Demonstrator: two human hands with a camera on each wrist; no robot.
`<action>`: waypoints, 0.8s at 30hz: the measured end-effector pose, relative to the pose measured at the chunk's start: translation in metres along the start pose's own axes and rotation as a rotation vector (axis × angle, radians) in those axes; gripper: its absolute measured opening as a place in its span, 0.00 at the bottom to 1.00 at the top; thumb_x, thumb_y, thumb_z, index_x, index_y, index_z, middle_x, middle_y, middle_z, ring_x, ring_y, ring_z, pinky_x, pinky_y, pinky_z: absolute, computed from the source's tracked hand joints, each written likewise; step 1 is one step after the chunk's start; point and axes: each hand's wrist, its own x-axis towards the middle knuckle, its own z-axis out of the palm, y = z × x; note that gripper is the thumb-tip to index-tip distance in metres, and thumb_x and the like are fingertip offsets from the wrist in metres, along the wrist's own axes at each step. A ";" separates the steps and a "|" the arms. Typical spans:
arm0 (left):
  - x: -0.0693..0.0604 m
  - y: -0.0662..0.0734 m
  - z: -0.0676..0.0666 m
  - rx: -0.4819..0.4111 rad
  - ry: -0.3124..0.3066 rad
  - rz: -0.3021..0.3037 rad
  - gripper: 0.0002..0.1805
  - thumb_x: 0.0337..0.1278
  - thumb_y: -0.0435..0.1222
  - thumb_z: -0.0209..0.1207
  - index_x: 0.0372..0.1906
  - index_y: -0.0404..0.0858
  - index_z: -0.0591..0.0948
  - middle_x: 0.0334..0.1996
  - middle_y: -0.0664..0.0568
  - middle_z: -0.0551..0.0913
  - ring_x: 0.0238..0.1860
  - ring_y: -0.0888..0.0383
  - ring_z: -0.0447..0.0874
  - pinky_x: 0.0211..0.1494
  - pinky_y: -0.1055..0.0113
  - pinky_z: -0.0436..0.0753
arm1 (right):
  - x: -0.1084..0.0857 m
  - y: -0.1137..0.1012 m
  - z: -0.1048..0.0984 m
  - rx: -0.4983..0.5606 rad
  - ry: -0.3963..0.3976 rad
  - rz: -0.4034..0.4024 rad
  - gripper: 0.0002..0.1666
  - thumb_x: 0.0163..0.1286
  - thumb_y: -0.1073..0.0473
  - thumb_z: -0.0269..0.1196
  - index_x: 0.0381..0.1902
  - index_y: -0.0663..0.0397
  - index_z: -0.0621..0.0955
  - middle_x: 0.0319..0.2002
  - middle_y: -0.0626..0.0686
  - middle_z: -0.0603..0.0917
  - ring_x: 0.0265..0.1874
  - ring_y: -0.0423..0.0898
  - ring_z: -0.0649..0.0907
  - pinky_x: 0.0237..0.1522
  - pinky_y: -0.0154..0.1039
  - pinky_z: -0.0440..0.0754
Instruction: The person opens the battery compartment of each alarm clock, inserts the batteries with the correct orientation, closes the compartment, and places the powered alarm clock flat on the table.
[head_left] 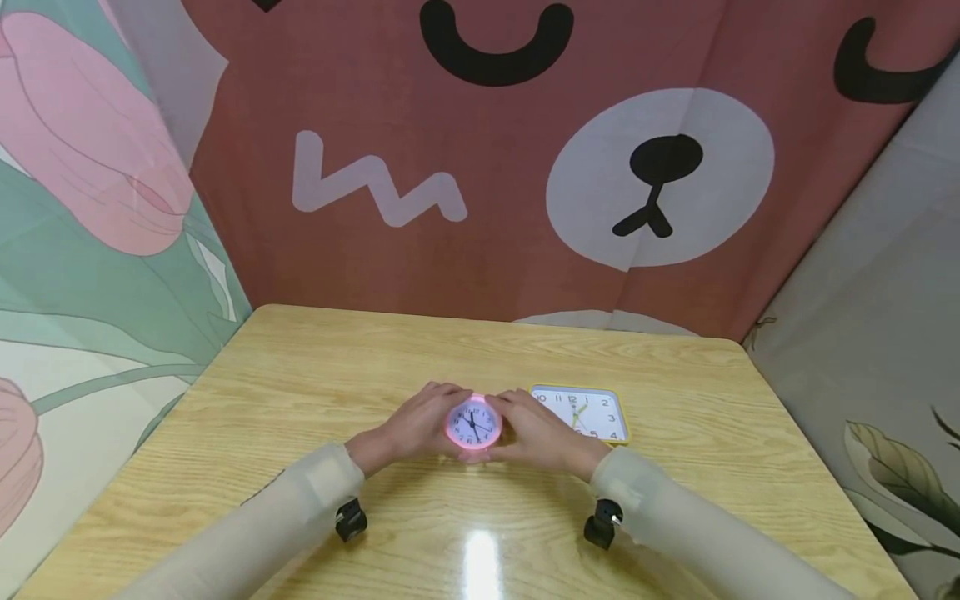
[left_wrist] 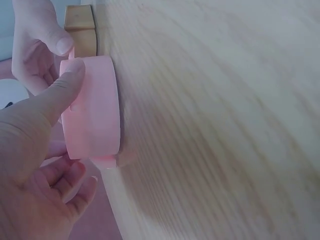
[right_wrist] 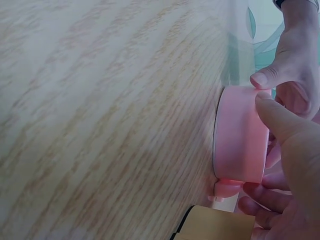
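A small round pink alarm clock (head_left: 473, 423) lies face up at the middle of the wooden table. Its pink side wall (left_wrist: 94, 107) stands upright, with its back at or very near the tabletop. My left hand (head_left: 418, 421) holds it from the left, thumb on the near part of the rim and fingertips at the far part. From the right, my right hand (head_left: 542, 432) grips the same clock in a mirrored way. Right behind the right hand lies a rectangular clock (head_left: 600, 414) with a yellow frame and white dial, partly hidden by that hand.
The light wooden table (head_left: 322, 358) runs back to a brown cloth (head_left: 510, 250) printed with a bear's face. Patterned cloths hang at the left and right. A dark wrist strap (head_left: 351, 520) shows below the left sleeve, another strap (head_left: 603, 523) below the right.
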 end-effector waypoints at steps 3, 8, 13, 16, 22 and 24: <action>-0.002 -0.001 0.000 -0.008 -0.003 0.005 0.52 0.41 0.51 0.79 0.71 0.31 0.71 0.66 0.38 0.76 0.64 0.45 0.73 0.65 0.49 0.78 | 0.001 0.001 0.001 -0.015 0.009 -0.014 0.53 0.59 0.32 0.71 0.71 0.58 0.72 0.59 0.50 0.81 0.55 0.42 0.76 0.57 0.43 0.78; -0.002 -0.003 0.000 -0.041 -0.011 0.009 0.53 0.41 0.52 0.78 0.71 0.32 0.71 0.67 0.38 0.76 0.64 0.44 0.73 0.64 0.47 0.78 | 0.001 0.002 0.002 -0.026 0.015 -0.022 0.49 0.61 0.36 0.72 0.71 0.59 0.73 0.59 0.51 0.82 0.55 0.43 0.76 0.58 0.43 0.78; -0.002 -0.004 0.000 -0.087 -0.018 -0.013 0.50 0.42 0.54 0.78 0.71 0.38 0.73 0.66 0.41 0.77 0.65 0.45 0.72 0.64 0.45 0.76 | 0.001 0.002 0.002 -0.023 0.014 -0.018 0.47 0.62 0.39 0.72 0.71 0.60 0.72 0.59 0.52 0.82 0.56 0.45 0.76 0.59 0.45 0.78; -0.003 -0.005 -0.001 -0.116 -0.023 -0.049 0.47 0.42 0.52 0.78 0.70 0.40 0.74 0.65 0.42 0.78 0.65 0.45 0.72 0.63 0.45 0.76 | 0.001 0.002 0.002 -0.025 0.019 -0.017 0.47 0.61 0.39 0.72 0.70 0.60 0.73 0.58 0.52 0.82 0.56 0.44 0.76 0.59 0.46 0.78; -0.003 -0.003 -0.003 -0.130 -0.027 -0.117 0.45 0.42 0.46 0.79 0.68 0.36 0.75 0.63 0.42 0.78 0.63 0.45 0.72 0.63 0.47 0.77 | 0.001 0.001 0.000 -0.015 0.026 0.001 0.47 0.60 0.39 0.73 0.69 0.60 0.74 0.58 0.51 0.83 0.55 0.44 0.75 0.58 0.45 0.77; -0.002 -0.003 -0.002 -0.125 -0.023 -0.128 0.46 0.42 0.46 0.79 0.68 0.34 0.75 0.63 0.41 0.78 0.63 0.45 0.72 0.63 0.48 0.77 | 0.001 0.001 -0.001 -0.008 0.028 0.000 0.47 0.59 0.40 0.74 0.69 0.60 0.75 0.58 0.52 0.83 0.56 0.45 0.75 0.59 0.46 0.77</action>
